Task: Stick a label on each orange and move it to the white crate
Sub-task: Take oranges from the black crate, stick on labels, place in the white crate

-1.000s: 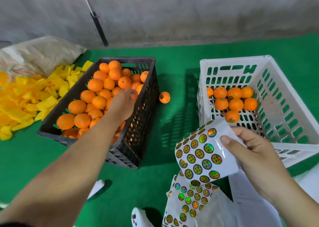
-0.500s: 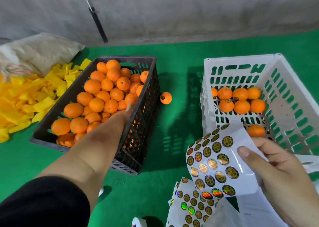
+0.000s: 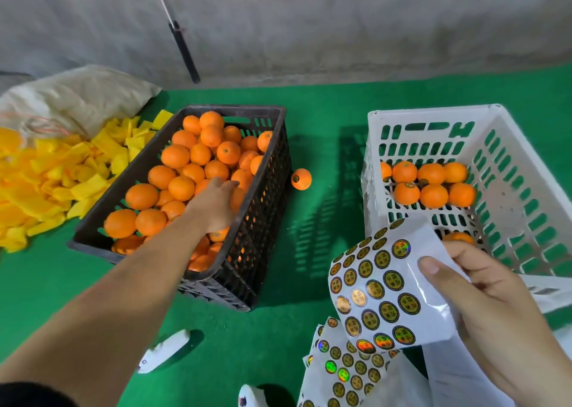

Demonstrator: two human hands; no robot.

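Your left hand (image 3: 216, 204) reaches into the black slotted plastic crate (image 3: 263, 190) at the green mat's middle, fingers curling over a round orange (image 3: 236, 197); whether they have closed on it you cannot tell. Judge it firm, smooth and prone to roll, so cup it around its widest part. Your right hand (image 3: 483, 307) pinches the glossy white sheet of round gold labels (image 3: 380, 295), limp and easily creased, near the white slotted plastic crate (image 3: 526, 196) at the mat's right edge.

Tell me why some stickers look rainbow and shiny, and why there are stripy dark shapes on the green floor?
In the head view, light glares off the foil stickers on the sticker sheet, so a few flash rainbow; the black crate and white crate cast slotted shadows on the green mat; the wide lens bends the edges.
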